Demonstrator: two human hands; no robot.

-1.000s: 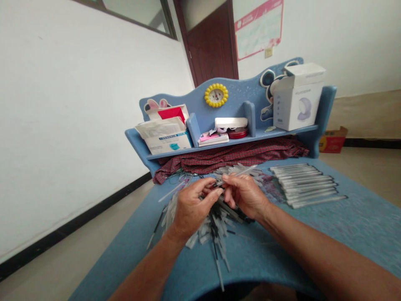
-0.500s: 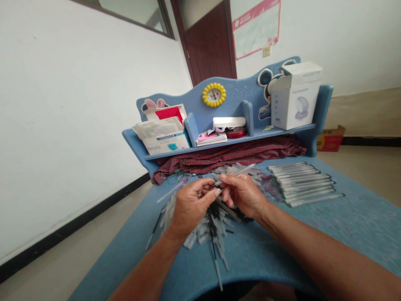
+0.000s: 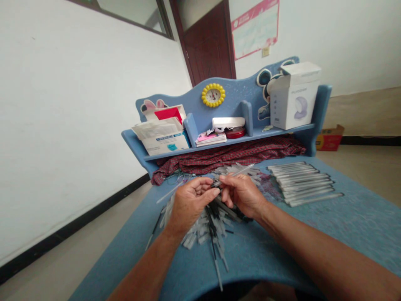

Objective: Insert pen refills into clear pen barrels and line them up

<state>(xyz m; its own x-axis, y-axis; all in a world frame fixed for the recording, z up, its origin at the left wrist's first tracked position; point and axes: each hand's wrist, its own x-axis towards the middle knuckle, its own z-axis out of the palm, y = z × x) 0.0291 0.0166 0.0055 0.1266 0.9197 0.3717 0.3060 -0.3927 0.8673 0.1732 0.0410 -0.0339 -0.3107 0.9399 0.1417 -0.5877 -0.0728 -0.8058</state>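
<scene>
Over a heap of loose pen parts, my two hands meet at one clear-barrelled pen (image 3: pixel 244 169). My right hand (image 3: pixel 243 195) pinches its barrel between thumb and fingers, the clear end pointing up and to the right. The fingers of my left hand (image 3: pixel 189 205) close around the dark end, which they partly hide. Below lie clear barrels and caps (image 3: pixel 196 234) in a loose pile, along with thin refills (image 3: pixel 215 255) with black ends. To the right, several pens with dark ends lie side by side in a row (image 3: pixel 303 184).
A blue desk (image 3: pixel 354 225) carries everything. Along its back runs a shelf (image 3: pixel 260 133) with a mask box (image 3: pixel 169 142), a white carton (image 3: pixel 294 100) and a yellow flower clock (image 3: pixel 213 95). Red checked cloth (image 3: pixel 225 154) is bunched beneath. A white wall (image 3: pixel 78 92) stands at left.
Almost nothing differs. The left fingers have shifted slightly at the pen's dark end, and the view has moved very little.
</scene>
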